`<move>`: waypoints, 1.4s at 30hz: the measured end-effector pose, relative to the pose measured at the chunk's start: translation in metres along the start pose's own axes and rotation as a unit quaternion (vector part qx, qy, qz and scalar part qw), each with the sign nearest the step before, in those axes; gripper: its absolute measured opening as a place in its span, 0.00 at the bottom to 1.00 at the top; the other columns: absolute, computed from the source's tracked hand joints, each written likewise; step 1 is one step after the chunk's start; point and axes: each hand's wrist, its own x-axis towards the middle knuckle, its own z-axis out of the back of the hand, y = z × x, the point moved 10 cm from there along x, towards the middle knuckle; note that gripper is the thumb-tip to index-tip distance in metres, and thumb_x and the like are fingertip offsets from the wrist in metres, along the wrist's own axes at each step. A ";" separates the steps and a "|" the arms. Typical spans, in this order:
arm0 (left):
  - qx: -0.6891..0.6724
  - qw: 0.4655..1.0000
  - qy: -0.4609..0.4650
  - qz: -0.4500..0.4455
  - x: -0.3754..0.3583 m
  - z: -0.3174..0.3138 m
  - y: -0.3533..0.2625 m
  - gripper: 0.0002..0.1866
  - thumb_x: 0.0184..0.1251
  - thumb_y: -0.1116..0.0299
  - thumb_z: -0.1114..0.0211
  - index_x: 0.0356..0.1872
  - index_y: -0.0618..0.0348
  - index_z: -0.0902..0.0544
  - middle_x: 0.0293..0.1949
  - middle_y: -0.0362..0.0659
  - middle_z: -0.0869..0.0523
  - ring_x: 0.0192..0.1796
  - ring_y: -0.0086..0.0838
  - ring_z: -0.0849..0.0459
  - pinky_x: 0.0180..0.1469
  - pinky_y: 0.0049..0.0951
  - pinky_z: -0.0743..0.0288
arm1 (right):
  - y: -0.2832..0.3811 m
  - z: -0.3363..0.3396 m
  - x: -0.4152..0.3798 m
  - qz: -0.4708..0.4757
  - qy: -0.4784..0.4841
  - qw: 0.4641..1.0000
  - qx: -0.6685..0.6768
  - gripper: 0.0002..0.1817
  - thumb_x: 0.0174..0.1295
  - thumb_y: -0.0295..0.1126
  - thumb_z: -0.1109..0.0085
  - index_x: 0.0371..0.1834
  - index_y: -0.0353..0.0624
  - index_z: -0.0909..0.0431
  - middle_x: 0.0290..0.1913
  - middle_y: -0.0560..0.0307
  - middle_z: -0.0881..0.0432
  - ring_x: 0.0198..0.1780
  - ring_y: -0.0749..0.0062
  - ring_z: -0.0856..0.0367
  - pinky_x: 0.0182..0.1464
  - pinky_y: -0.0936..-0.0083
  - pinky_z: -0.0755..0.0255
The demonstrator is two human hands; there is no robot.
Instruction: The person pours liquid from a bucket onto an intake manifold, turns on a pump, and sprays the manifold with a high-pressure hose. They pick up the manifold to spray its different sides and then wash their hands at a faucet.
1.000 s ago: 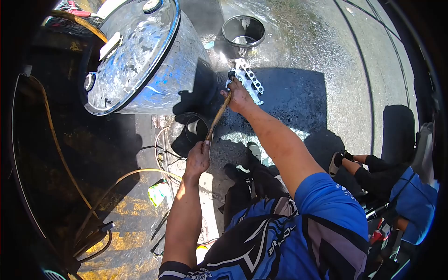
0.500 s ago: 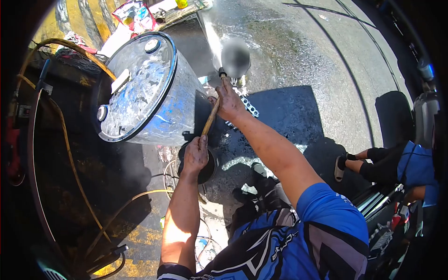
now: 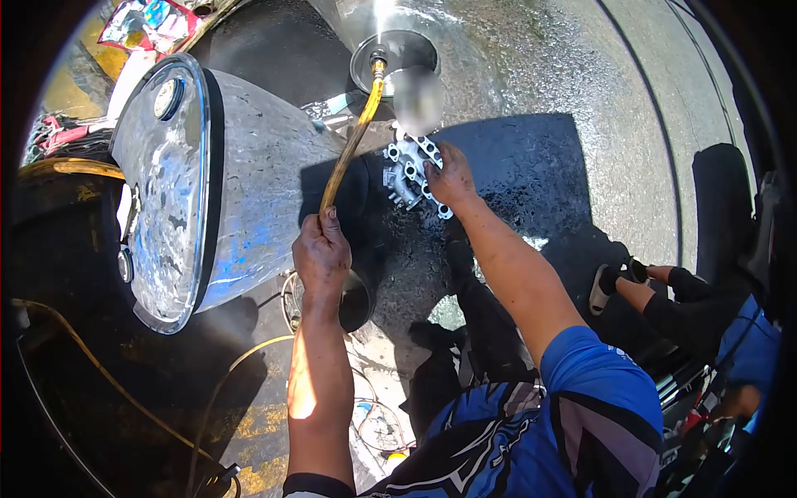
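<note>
My left hand [image 3: 322, 257] is closed round a yellow hose [image 3: 353, 149], which runs up to a dark nozzle [image 3: 378, 56] with a white spray of water leaving it. On the wet ground lies a silvery metal intake manifold [image 3: 407, 170] with a row of round ports along its flange. My right hand [image 3: 451, 176] grips the right edge of that flange, thumb on the near face and the other fingers partly hidden. Beyond the manifold stands a black bucket [image 3: 359, 73], just under the nozzle.
A large paint-stained blue-grey drum [image 3: 257, 178] takes up the left side. Below it, near my left forearm, sits a dark round container [image 3: 355, 303]. Other hoses [image 3: 100, 378] cross the dark floor at left. Another person's leg and sandal [image 3: 599, 290] are at right.
My right hand has left the hose near its nozzle and come down onto the manifold. My left hand still holds the hose. The view has shifted, bringing the drum lower and further left.
</note>
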 end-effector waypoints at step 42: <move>-0.110 0.990 -0.051 0.071 0.078 -0.165 0.141 0.22 0.79 0.49 0.45 0.28 0.54 0.28 0.19 0.30 0.36 0.21 0.11 0.43 0.24 0.18 0.54 | -0.310 -0.400 -0.149 -0.313 0.335 0.889 -0.021 0.25 0.54 0.43 0.35 0.49 0.36 0.23 0.45 0.35 0.15 0.51 0.40 0.17 0.56 0.55 0.24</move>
